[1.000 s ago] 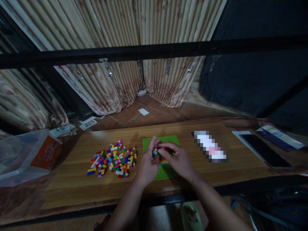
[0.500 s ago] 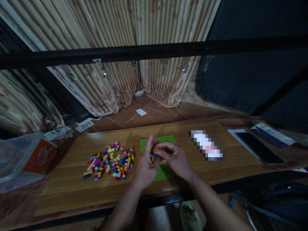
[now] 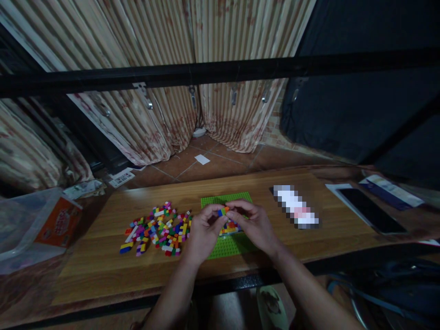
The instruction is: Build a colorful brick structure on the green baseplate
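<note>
Between the fingertips of both hands is a small cluster of toy bricks (image 3: 222, 212), blue, green and orange. My left hand (image 3: 205, 230) pinches it from the left, thumb and fingers closed. From the other side my right hand (image 3: 253, 224) grips it, also closed. Below the hands lies a green studded baseplate (image 3: 237, 247), partly covered by them. Several multicoloured bricks (image 3: 233, 226) are built up on its middle, half hidden behind my fingers. To the left of my left hand spreads a loose pile of small bricks (image 3: 165, 233) in many colours.
The wooden tabletop (image 3: 103, 270) carries a pixelated flat object (image 3: 295, 208) right of the baseplate. Farther right lie a dark phone-like slab (image 3: 371, 211) and papers (image 3: 392, 191). A clear plastic box (image 3: 27, 229) with an orange label stands at left. A dark bar (image 3: 213, 73) crosses beyond the table.
My left hand's fingers, raised and extended before, have curled down around the brick cluster. The right hand stays on it, and the bricks on the baseplate show more.
</note>
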Motion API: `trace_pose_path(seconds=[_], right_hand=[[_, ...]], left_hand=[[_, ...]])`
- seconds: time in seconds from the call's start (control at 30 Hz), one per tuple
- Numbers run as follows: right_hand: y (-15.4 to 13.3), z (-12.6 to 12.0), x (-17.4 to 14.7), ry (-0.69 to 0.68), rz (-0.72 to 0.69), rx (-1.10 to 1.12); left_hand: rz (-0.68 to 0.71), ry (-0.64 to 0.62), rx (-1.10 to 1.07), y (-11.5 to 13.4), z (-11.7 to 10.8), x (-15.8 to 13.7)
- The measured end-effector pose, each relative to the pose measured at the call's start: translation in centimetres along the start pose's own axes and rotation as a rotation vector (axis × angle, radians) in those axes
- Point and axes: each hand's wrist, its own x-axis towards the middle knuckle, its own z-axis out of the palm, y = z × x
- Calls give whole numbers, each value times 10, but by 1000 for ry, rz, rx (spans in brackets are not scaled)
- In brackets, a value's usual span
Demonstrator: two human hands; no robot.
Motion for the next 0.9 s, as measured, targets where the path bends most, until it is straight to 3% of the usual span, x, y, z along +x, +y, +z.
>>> trace_pose_path(seconds=[0.23, 0.9], right_hand=[[-1, 1, -1, -38, -44, -62], [4, 11, -6, 37, 26, 97]], left_hand=[[35, -61, 148, -3, -3, -1], [82, -112, 215, 2, -10, -3]])
